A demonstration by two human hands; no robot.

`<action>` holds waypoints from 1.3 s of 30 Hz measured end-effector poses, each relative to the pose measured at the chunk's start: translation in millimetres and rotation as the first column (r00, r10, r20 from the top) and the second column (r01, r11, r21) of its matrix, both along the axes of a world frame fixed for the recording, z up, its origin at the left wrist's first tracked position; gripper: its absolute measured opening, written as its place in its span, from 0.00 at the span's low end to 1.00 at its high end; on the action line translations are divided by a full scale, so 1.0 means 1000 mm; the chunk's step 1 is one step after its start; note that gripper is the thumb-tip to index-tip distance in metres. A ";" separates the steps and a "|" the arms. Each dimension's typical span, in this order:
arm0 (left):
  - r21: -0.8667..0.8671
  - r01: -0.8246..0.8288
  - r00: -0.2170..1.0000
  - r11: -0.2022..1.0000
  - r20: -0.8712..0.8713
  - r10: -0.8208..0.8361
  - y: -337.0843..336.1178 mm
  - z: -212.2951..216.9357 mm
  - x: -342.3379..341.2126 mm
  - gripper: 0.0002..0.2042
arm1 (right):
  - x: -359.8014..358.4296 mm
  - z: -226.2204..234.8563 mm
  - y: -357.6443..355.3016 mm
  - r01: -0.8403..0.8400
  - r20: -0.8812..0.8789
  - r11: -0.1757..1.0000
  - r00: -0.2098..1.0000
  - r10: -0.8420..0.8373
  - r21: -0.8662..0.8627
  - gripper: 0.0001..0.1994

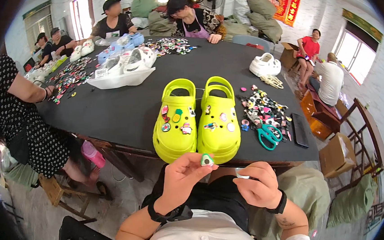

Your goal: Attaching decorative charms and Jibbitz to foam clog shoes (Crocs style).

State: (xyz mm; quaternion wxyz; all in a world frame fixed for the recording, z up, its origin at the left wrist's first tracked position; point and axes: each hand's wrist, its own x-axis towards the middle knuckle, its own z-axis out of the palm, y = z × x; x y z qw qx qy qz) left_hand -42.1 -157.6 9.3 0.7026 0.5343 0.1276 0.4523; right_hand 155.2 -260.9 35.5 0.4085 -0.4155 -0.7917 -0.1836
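My left hand point(182, 177) is closed in a pinch on a small avocado-shaped shoe charm point(207, 160), green-edged and white with a dark spot. Close by, my right hand point(259, 184) is closed around a small whitish piece point(241, 174), mostly hidden by the fingers; I cannot make out its kind. Just beyond my hands, a pair of lime-green clogs stands side by side at the table's front edge, toes toward me. Both the left clog point(172, 142) and the right clog point(218, 140) carry several coloured charms on their uppers.
Right of the clogs lie a pile of charms point(263, 105), teal-handled scissors point(270, 136) and a black phone point(299, 130). A white clog point(265, 64) and pale cord point(272, 81) sit behind. More clogs and charms cover the far left of the black table point(123, 112). Several people sit around.
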 end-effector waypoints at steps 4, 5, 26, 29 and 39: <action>0.011 0.003 1.000 1.000 0.018 -0.003 0.000 -0.001 -0.002 0.08 | -0.002 -0.003 0.003 -0.010 -0.019 1.000 1.000 0.010 -0.025 0.15; -0.008 0.012 1.000 1.000 0.020 -0.012 -0.001 -0.001 -0.002 0.08 | -0.003 -0.004 0.004 -0.010 -0.029 0.999 1.000 0.009 -0.035 0.15; 0.384 0.008 0.986 0.923 -0.156 0.057 -0.018 -0.027 0.005 0.14 | -0.015 -0.003 0.008 -0.200 -0.363 0.926 0.929 0.075 -0.320 0.17; 0.509 0.077 0.956 0.857 -0.281 0.081 -0.016 -0.016 0.000 0.14 | -0.015 -0.006 0.007 -0.200 -0.358 0.933 0.930 0.085 -0.299 0.14; 0.586 0.092 0.939 0.805 -0.321 0.126 -0.011 -0.015 -0.002 0.12 | -0.014 -0.006 0.004 -0.224 -0.358 0.935 0.926 0.116 -0.275 0.13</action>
